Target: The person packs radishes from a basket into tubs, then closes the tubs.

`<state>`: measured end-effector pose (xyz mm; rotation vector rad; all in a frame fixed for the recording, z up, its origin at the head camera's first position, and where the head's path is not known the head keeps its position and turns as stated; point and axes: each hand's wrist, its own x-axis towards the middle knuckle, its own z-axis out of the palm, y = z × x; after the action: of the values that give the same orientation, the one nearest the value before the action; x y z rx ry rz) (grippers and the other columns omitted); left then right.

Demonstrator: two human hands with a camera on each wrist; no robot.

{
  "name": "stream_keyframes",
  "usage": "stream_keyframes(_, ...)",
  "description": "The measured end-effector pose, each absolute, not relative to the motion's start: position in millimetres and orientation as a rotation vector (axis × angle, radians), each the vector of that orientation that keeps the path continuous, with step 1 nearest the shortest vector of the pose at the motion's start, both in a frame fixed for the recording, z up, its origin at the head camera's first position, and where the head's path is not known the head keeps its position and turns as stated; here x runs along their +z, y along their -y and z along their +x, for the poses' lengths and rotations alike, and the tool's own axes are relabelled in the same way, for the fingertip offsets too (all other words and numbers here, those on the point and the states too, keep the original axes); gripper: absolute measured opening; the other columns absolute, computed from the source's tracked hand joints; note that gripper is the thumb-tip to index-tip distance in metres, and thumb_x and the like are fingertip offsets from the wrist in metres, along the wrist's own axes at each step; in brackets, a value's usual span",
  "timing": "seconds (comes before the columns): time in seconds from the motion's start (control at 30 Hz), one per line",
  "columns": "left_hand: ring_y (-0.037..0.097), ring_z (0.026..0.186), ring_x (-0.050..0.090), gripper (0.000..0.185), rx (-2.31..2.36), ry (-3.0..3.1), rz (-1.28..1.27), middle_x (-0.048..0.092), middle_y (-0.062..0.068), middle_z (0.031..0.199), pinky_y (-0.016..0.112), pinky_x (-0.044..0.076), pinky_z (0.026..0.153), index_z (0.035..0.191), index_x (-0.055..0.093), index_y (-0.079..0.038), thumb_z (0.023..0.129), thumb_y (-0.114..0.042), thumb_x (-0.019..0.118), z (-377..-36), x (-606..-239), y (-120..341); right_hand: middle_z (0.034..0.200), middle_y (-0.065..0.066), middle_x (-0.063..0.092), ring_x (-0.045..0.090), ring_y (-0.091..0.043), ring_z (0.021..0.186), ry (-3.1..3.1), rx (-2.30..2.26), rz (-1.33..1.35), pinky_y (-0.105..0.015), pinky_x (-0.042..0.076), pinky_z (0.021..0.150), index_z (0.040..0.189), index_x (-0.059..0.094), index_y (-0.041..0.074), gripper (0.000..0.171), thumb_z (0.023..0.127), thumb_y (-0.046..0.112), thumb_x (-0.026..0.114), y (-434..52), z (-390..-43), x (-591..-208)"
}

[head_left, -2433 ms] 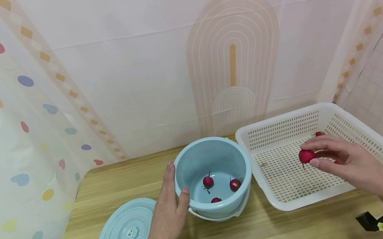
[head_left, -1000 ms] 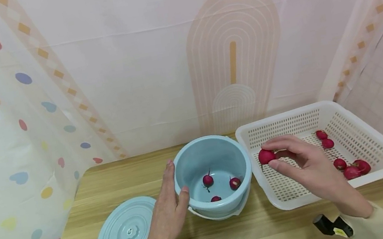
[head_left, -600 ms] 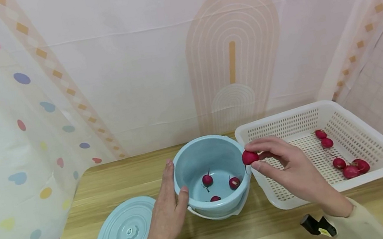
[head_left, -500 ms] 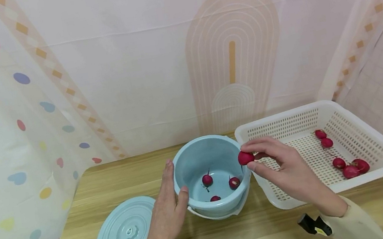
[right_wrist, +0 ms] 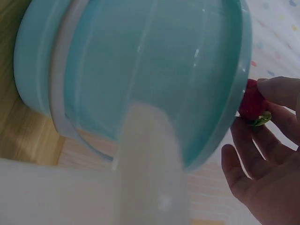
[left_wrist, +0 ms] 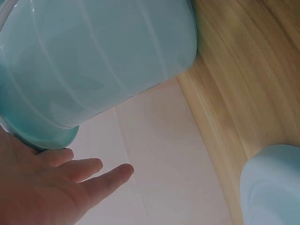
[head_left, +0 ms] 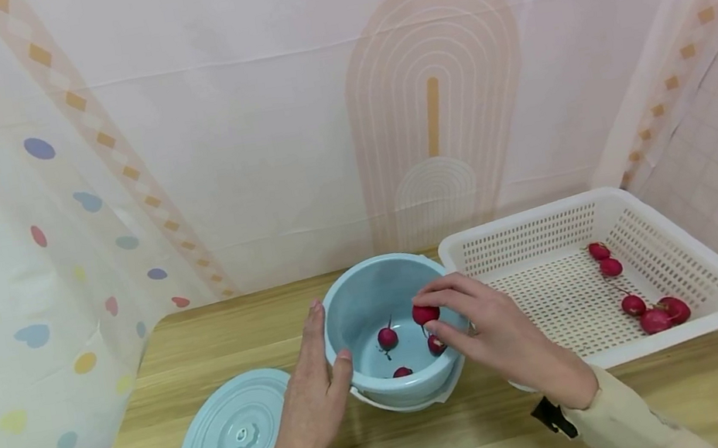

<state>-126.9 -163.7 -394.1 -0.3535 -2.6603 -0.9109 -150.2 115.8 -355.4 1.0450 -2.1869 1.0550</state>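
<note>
Lid [head_left: 237,444], pale blue, lay flat on the wooden table [head_left: 221,332] at 9 o'clock of the bucket, apart from it. Left hand [head_left: 310,412] rested against the 9 o'clock wall of the blue bucket [head_left: 352,311]: fingers straight along the side, thumb tip on the rim, nothing curled round it. In the left wrist view the fingers [left_wrist: 93,183] showed extended just beside the bucket wall [left_wrist: 93,65].

Three radishes [head_left: 387,338] lay on the bucket floor. Right hand [head_left: 489,332] hung over the bucket mouth from its 3 o'clock side, pinching one radish [head_left: 426,314] between thumb and fingertips. Held radish was inside the rim line, above the floor, not touching the others. Right wrist view confirmed the pinch, the red radish [right_wrist: 252,105] showing just past the bucket rim [right_wrist: 236,117].

White perforated basket [head_left: 690,265] stood at 3 o'clock of the bucket, touching or nearly so; cannot tell which. Five radishes [head_left: 655,320] lay toward its 3 to 4 o'clock wall.

Judgement on doing this step well: lower the hand further before opening the pinch, so the radish drops a short way and does not bounce out. Keep the left palm braced on the wall so the light bucket does not slide. Wrist should clear the rim on the 3 o'clock side.
</note>
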Motion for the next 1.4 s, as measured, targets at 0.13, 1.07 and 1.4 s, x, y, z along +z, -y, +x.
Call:
stream_keyframes(0.13, 0.034, 0.155, 0.026, 0.069, -0.914, 2.67, -0.346, 0.019, 0.01, 0.172, 0.057, 0.03, 0.118, 0.167, 0.016, -0.009, 0.109, -0.032, 0.046, -127.1, -393.4, 163.4, 0.119, -0.003, 0.069, 0.065, -0.02, 0.109, 2.191, 0.972, 1.052, -0.038, 0.059, 0.088, 0.117, 0.075, 0.008, 0.034, 0.085, 0.006, 0.084, -109.1, -154.1, -358.4)
stream_keyframes(1.07, 0.034, 0.155, 0.025, 0.07, -0.917, 2.668, -0.35, 0.018, 0.01, 0.172, 0.058, 0.03, 0.118, 0.167, 0.015, -0.009, 0.109, -0.028, 0.048, -127.5, -395.3, 164.2, 0.15, -0.002, 0.057, 0.034, -0.029, 0.152, 2.617, 0.898, 0.923, -0.066, 0.026, 0.119, 0.14, 0.067, 0.014, 0.048, 0.102, 0.043, 0.064, -122.8, -144.7, -360.8)
stream_keyframes(1.4, 0.035, 0.155, 0.026, 0.069, -0.922, 2.66, -0.364, 0.018, 0.011, 0.172, 0.059, 0.031, 0.118, 0.167, 0.015, -0.009, 0.109, -0.028, 0.047, -127.5, -394.4, 164.0, 0.147, -0.006, 0.061, 0.043, -0.034, 0.146, 2.573, 0.791, 0.936, -0.064, 0.032, 0.116, 0.139, 0.067, 0.009, 0.045, 0.101, 0.033, 0.067, -158.3, -136.7, -352.6)
